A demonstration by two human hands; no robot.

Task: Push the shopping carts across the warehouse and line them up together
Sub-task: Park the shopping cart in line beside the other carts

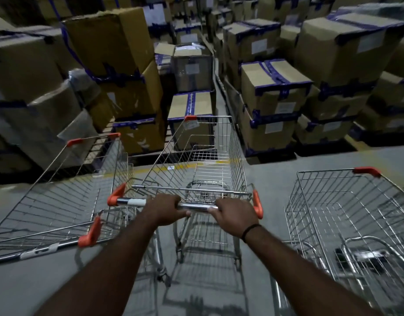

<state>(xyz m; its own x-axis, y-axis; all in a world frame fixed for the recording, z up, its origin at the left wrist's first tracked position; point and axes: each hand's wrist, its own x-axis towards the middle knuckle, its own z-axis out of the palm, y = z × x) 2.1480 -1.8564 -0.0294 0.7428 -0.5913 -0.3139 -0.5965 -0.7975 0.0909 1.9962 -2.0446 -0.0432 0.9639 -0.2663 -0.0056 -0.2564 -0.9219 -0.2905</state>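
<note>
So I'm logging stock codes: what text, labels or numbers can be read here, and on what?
None legible.
White labels on the cardboard boxes: too blurred.
Tag on the middle cart's front rim: too blurred.
White band on the cart handle: no text readable.

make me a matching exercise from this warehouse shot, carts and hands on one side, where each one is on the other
Things:
1. middle cart
2. left cart
3. right cart
4. wristband

Places or states:
A. on the right wrist
B. held at the handle by the left hand and right hand
C. tilted, beside the left hand, not held
D. apart, beyond the right arm, not held

Pairs: 1-B, 2-C, 3-D, 4-A
</note>
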